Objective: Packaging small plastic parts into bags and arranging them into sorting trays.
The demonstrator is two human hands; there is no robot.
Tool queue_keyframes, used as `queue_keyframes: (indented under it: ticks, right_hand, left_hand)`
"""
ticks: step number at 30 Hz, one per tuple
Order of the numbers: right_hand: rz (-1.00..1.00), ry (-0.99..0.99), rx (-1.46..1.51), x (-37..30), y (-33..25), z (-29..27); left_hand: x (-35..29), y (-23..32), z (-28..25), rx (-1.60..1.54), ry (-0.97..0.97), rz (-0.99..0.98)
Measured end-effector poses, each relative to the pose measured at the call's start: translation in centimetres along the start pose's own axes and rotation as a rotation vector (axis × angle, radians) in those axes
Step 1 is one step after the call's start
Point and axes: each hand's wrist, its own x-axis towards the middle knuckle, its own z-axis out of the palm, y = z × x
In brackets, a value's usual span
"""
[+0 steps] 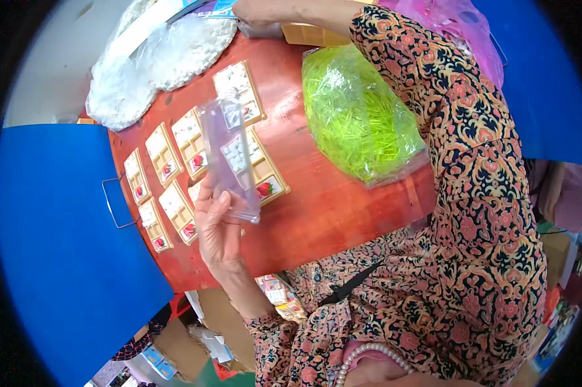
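My left hand (217, 216) grips a clear, purple-tinted plastic cover (227, 148) by its lower end and holds it upright over the table. Through and around the cover show light-tan compartment trays (162, 151), several of them in rows, with white pieces in some sections and a red strawberry picture in one corner. Reaching across to the far edge, my right hand (255, 11) is beside blue printed packaging (217, 9). Its fingers are partly cut off by the picture's edge, so what they hold is hidden.
On the red table (316, 226) lies a clear bag of bright green strips (368, 116). A large bag of white pieces (175, 58) stands at the far left, and a pink bag (449, 26) at the far right. Blue panels (71, 213) flank the table.
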Motion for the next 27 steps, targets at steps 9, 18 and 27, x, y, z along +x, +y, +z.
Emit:
queue_keyframes:
  ticks: [9, 18, 27]
  right_hand:
    - [0.066, -0.28, 0.138, -1.1, -0.8, -3.4]
    - [0.117, -0.512, 0.25, 0.9, 1.1, -5.8]
    - [0.09, -0.61, 0.145, 3.0, 0.9, -6.6]
  left_hand:
    - [-0.5, -1.0, -1.0, -0.141, 0.019, -0.048]
    - [-0.1, -0.2, -0.4, -0.17, 0.048, -0.03]
    - [-2.2, 0.0, -0.9, -0.195, 0.051, -0.096]
